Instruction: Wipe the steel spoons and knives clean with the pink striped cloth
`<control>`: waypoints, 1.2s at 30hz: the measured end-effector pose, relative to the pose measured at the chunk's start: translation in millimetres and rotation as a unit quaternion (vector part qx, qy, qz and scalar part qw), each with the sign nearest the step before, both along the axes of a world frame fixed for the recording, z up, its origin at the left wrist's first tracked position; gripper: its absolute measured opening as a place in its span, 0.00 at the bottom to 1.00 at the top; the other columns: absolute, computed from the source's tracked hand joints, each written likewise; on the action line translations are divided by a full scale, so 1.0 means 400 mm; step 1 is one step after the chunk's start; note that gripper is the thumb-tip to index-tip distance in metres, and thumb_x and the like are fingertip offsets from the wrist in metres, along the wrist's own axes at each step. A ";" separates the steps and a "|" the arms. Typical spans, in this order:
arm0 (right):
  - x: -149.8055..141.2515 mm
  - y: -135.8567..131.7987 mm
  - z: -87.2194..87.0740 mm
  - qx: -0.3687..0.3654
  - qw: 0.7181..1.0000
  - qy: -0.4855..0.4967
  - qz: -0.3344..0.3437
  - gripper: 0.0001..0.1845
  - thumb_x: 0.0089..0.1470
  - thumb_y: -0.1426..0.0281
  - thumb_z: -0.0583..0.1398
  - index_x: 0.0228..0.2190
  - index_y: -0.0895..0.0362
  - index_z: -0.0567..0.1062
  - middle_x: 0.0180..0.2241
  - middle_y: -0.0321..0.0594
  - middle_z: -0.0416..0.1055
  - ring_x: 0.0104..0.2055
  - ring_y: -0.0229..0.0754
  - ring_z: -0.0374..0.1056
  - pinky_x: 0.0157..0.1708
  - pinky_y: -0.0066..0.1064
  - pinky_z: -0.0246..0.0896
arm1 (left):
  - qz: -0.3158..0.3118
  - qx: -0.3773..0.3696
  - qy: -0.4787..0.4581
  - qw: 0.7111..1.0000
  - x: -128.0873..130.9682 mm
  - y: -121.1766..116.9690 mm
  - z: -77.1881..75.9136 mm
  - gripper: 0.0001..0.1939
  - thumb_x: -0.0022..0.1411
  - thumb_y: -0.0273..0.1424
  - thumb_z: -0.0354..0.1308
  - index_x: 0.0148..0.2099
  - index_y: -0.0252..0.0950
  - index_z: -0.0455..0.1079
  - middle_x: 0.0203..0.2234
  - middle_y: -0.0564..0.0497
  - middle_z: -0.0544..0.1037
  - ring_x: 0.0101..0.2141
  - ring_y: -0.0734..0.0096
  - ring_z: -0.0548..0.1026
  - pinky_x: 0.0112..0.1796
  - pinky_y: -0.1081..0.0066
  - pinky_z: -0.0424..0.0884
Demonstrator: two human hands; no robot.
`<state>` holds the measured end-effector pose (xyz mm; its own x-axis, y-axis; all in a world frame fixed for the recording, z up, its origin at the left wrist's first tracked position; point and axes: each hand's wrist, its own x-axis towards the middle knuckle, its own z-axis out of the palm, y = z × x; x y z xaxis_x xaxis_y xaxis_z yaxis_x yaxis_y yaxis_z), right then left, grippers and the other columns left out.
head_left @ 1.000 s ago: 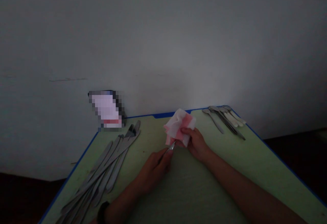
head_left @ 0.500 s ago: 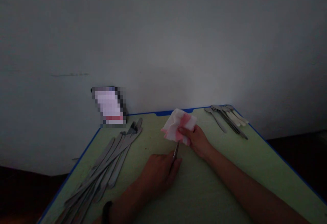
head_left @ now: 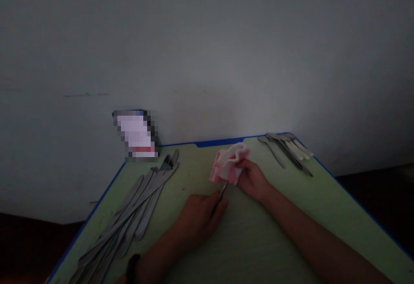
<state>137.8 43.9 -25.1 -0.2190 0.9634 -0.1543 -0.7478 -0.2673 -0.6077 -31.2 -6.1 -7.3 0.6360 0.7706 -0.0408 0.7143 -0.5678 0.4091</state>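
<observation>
My left hand [head_left: 202, 219] is closed around the handle of a metal piece of cutlery [head_left: 223, 190]. Its far end is covered by a pink and white cloth [head_left: 226, 163], so its kind cannot be told. Pinched in my right hand [head_left: 254, 179], the cloth is bunched over that end, above the table. To the left lies a loose pile of metal knives and other cutlery [head_left: 129, 215]. Several spoons [head_left: 273, 150], some with white handles, lie in a group at the back right.
A phone with a blurred screen [head_left: 136, 135] leans against the wall [head_left: 207, 59] at the table's back left corner. The pale green table [head_left: 258, 241] has a blue edge, and its back side stands against the wall.
The cloth has folded and bunched up in my right hand, shifting slightly to the right. My left hand keeps its hold on the cutlery, almost in place.
</observation>
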 end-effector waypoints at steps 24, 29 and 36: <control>-0.012 -0.001 -0.029 0.036 0.999 -0.009 0.015 0.02 0.44 0.73 0.58 0.25 0.58 0.72 0.22 0.36 0.73 0.23 0.37 0.67 0.24 0.27 0.63 | 0.042 -0.019 -0.058 0.997 -0.007 0.004 -0.003 0.18 0.67 0.38 0.36 0.47 0.35 0.63 0.24 0.51 0.74 0.26 0.68 0.72 0.27 0.73 0.60; -0.004 0.004 -0.015 0.034 0.999 0.034 -0.025 0.01 0.43 0.73 0.59 0.23 0.57 0.71 0.22 0.33 0.73 0.23 0.35 0.67 0.25 0.25 0.64 | 0.031 -0.022 -0.043 0.998 -0.007 0.006 -0.006 0.19 0.67 0.38 0.35 0.36 0.35 0.64 0.22 0.52 0.72 0.24 0.70 0.71 0.27 0.73 0.60; -0.009 0.009 -0.021 0.036 0.999 0.012 -0.021 0.10 0.46 0.68 0.61 0.32 0.61 0.73 0.29 0.38 0.75 0.29 0.36 0.69 0.34 0.28 0.65 | 0.019 -0.014 -0.039 0.999 -0.004 0.005 -0.005 0.18 0.67 0.37 0.35 0.32 0.36 0.62 0.22 0.52 0.71 0.23 0.71 0.69 0.27 0.73 0.59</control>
<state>134.3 47.6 -33.4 -0.1806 0.9803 -0.0799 -0.7723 -0.1917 -0.6056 -32.9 -4.2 -9.4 0.6077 0.7940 -0.0146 0.7013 -0.5279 0.4791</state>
